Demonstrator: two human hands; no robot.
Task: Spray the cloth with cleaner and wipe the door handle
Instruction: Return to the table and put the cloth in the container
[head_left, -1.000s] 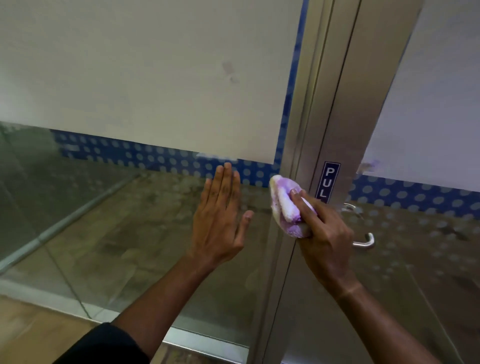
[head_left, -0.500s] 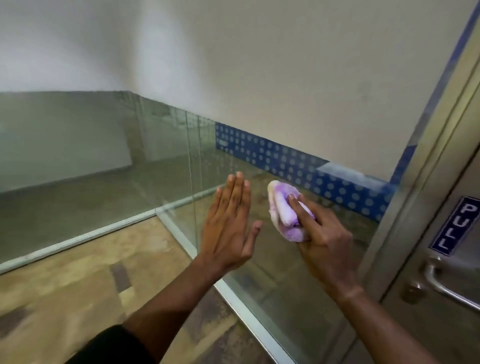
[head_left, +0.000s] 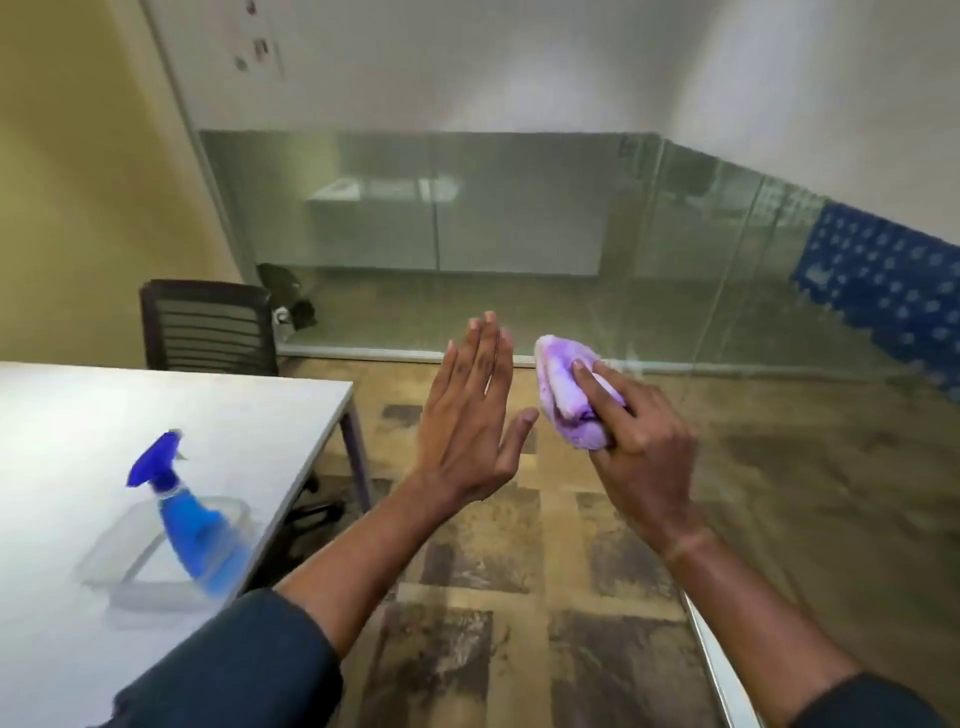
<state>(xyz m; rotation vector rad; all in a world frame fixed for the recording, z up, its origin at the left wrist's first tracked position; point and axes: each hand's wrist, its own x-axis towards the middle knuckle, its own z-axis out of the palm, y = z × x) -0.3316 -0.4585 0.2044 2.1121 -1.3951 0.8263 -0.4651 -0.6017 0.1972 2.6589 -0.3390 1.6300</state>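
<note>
The right hand (head_left: 641, 447) clamps the bunched cloth (head_left: 569, 397) ready for spraying, while the left hand (head_left: 467, 415) beside it stays flat and free

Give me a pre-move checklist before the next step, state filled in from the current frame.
1. Cloth held: ok, right hand has a grip on it, bunched.
2. Left hand free to take the bottle: ok, fingers straight, holding nothing.
3. Spray bottle in view: ok, on the white table, beside the clear tray; blurred.
4. Bottle upright: cannot tell, motion blur.
5. Door handle in view: not ok, out of frame.
6. Cloth already wet: cannot tell.
</note>
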